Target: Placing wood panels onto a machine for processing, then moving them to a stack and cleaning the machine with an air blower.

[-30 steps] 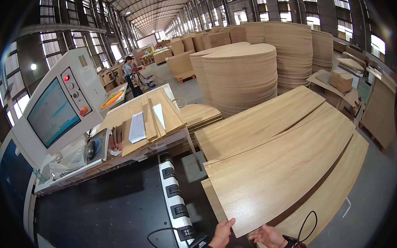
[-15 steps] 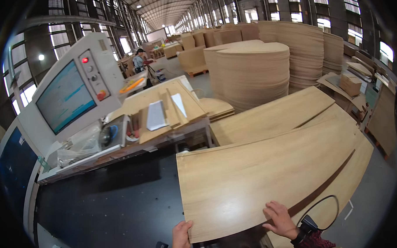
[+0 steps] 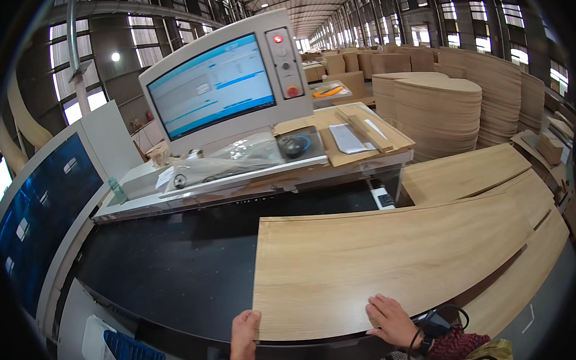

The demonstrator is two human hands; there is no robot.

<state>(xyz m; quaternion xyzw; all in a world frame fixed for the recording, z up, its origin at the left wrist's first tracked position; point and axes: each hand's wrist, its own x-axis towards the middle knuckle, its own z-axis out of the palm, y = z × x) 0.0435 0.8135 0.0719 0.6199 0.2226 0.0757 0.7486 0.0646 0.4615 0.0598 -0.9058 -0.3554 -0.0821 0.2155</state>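
Observation:
A long light wood-grain panel (image 3: 373,266) lies partly over the black machine bed (image 3: 177,266) and overlaps other panels to its right. At its near left corner, my left hand (image 3: 245,336) is closed round the left edge. My right hand (image 3: 391,321) rests flat on top near the front edge, fingers stretched out. A black cable and dark device (image 3: 432,324) are at my right wrist.
Beyond the bed, a control screen (image 3: 212,84) stands above a shelf with a mouse (image 3: 293,145), plastic wrap and papers (image 3: 350,140). More wood panels (image 3: 465,174) lie at right. Stacked curved boards (image 3: 435,114) stand behind. A blue-and-white container (image 3: 132,353) is at lower left.
My view has turned left. The panel has slid left over the black bed, moving with both my hands, which keep their places on it.

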